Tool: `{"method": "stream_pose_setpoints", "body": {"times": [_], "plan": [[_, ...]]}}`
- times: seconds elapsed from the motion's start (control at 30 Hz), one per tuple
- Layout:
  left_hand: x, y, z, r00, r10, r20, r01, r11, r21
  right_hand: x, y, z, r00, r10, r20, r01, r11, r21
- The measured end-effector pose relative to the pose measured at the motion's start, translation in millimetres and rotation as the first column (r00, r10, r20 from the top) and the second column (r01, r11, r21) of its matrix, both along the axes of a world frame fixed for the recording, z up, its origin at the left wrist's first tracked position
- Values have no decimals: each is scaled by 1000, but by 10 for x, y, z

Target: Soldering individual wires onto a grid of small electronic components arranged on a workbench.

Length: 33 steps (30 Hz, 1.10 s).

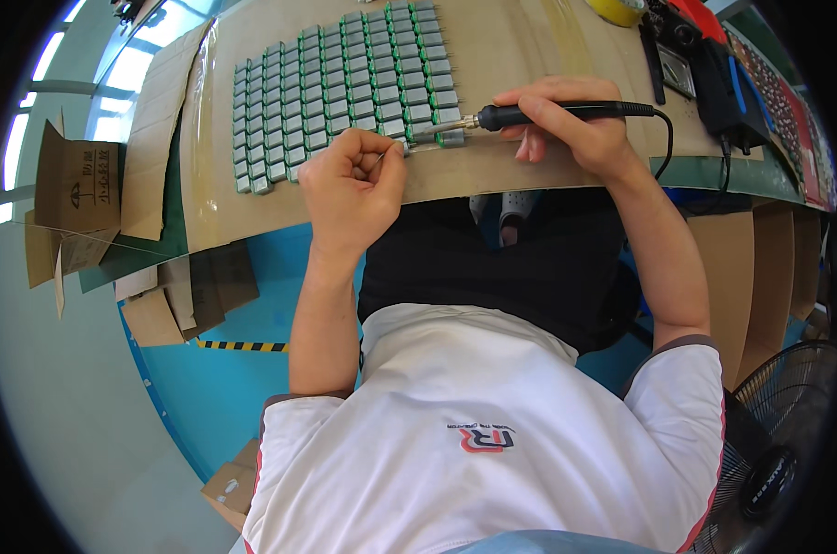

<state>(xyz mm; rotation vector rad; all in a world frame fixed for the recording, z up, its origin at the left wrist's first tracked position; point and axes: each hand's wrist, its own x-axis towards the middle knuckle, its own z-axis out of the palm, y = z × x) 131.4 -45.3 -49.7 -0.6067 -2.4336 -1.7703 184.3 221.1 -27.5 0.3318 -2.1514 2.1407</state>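
My right hand [580, 134] holds a black soldering iron [501, 116] by its handle, with the metal tip pointing left. The tip reaches the near right corner of a large array of small grey blocks with green edges [331, 92], set in close rows. Close to that tip, my left hand [354, 189] is closed in a pinch. A thin wire [379, 160] shows between its fingers, mostly hidden by them. The fingertips cover the blocks beneath, so contact between tip, wire and block cannot be made out.
Brown cardboard [520, 55] covers the table. Yellow tape [617, 9] lies at the far edge. A black device with a blue-handled tool [737, 97] stands at the right, where the iron's cable [669, 148] hangs. An open carton [77, 185] is at left; a fan [769, 452] stands lower right.
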Motion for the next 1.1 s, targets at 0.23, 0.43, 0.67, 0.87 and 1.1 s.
{"method": "stream_pose_setpoints", "body": {"times": [0.23, 0.43, 0.67, 0.87, 1.1], "plan": [[6, 4, 23, 1000, -3, -16, 3, 1000, -28, -5, 2, -2, 1000, 21, -1, -21, 1000, -1], [6, 5, 19, 999, -3, -34, 2, 999, -44, -1, 6, -5, 1000, 28, -4, -28, 1000, -2], [3, 8, -1, 1000, -8, -16, 7, 1000, -27, -4, 9, -12, 1000, 24, -14, -24, 1000, 3], [4, 12, 6, 1000, -9, 1, 9, 999, -40, 1, 3, -2, 1000, 21, -11, -21, 1000, 0], [5, 16, 21, 1000, -11, -5, 11, 998, -54, -4, 2, -1, 1000, 24, -8, -24, 1000, -4]]}}
